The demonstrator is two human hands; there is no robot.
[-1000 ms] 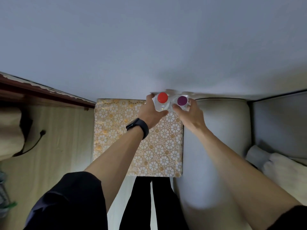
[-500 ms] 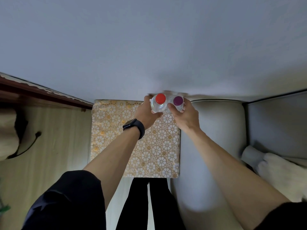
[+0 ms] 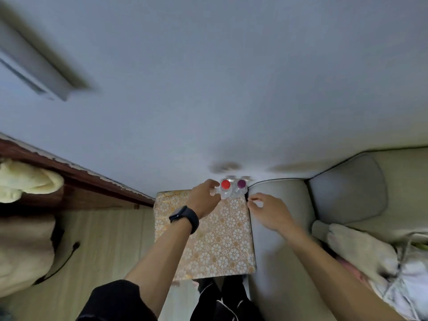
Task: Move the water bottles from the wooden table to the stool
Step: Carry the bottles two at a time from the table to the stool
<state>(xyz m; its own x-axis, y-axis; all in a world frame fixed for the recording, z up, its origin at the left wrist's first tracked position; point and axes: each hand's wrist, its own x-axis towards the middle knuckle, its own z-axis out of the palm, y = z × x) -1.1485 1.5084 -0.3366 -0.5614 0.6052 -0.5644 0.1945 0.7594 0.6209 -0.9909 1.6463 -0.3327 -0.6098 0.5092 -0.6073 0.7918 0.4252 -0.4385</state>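
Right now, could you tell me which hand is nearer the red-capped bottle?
Left. The left hand sits just left of the red-capped bottle; the right hand is off to its right, past the purple-capped bottle.

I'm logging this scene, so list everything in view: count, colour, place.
red-capped bottle: one, clear, upright at the stool's far edge by the wall
purple-capped bottle: one, clear, upright just right of the red-capped one
stool: one, gold-and-white floral top, centre
sofa: one, pale grey, right of the stool
wooden frame: one, dark red-brown, left
cloth: one, cream, far left by the frame
cable: one, black, on the light wood floor at left
watch: one, black, left wrist
left hand: beside the red-capped bottle; blur hides whether it touches
right hand: apart from both bottles, over the sofa arm, fingers loosely curled
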